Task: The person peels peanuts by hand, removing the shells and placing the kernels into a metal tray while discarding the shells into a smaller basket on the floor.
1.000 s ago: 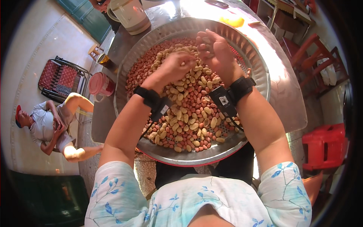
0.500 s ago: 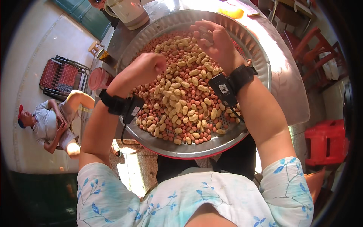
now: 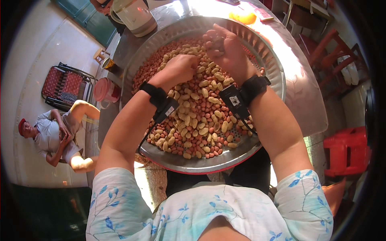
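A large round metal tray (image 3: 272, 54) holds a heap of unshelled peanuts (image 3: 189, 114) and shelled reddish peanuts (image 3: 146, 64). My left hand (image 3: 179, 69) is over the middle of the heap, its thumb and fingers drawn together. What it pinches, if anything, is hidden. Close to its right, my right hand (image 3: 230, 56) is turned palm up over the far right of the tray. Its fingers curl around several small greyish peanuts (image 3: 217, 43), partly shaded and hard to make out.
The tray lies on a table (image 3: 307, 100). Past its far-left rim stands a pale jug (image 3: 134, 18). A red-lidded container (image 3: 105, 90) and dark cup (image 3: 110, 64) are left. A person (image 3: 56, 134) sits farther left. A red stool (image 3: 346, 152) is right.
My left hand has moved right, nearer my right hand. My right hand has lowered slightly and stays cupped around the small pieces.
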`<state>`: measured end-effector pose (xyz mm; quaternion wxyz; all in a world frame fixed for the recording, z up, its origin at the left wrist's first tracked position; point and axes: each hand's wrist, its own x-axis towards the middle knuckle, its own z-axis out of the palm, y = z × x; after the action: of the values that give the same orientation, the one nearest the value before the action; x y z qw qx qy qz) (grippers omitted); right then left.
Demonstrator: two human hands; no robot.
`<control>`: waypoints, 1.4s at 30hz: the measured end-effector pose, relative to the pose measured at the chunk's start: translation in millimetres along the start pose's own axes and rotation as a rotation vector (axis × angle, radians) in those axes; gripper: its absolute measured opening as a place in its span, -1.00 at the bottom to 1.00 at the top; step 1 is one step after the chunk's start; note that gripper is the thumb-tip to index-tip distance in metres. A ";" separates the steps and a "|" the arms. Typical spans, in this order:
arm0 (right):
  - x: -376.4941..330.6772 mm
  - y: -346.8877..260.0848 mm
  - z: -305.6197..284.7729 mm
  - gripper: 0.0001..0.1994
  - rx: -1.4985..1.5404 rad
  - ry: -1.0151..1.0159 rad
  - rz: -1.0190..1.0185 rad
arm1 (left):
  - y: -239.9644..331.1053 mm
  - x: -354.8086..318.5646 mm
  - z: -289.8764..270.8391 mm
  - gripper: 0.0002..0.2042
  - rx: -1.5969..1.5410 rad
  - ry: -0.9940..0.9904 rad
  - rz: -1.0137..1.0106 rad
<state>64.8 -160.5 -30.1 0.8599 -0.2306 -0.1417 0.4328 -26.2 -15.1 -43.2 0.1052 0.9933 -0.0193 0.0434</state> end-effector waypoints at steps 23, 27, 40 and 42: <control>-6.6 48.3 9.2 -0.81 -0.726 -0.006 -0.031 | 0.5 -39.3 -6.4 -0.90 -1.049 0.437 -0.158; -5.4 52.9 7.8 -0.83 -0.775 0.022 -0.047 | 0.6 -40.0 -3.7 -0.90 -0.983 0.459 -0.127; -12.2 73.1 22.2 -0.85 -0.676 0.072 -0.187 | 28.8 -41.1 1.1 -0.80 -1.266 0.551 -0.144; -12.6 75.0 22.1 -0.85 -0.620 0.073 -0.198 | 34.0 -42.5 -0.7 -0.78 -1.181 0.621 -0.141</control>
<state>-3.3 -125.8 -50.7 0.7910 -0.4820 -0.2578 0.2747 -70.2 -47.0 -39.2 0.6343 0.7093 0.0563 0.3023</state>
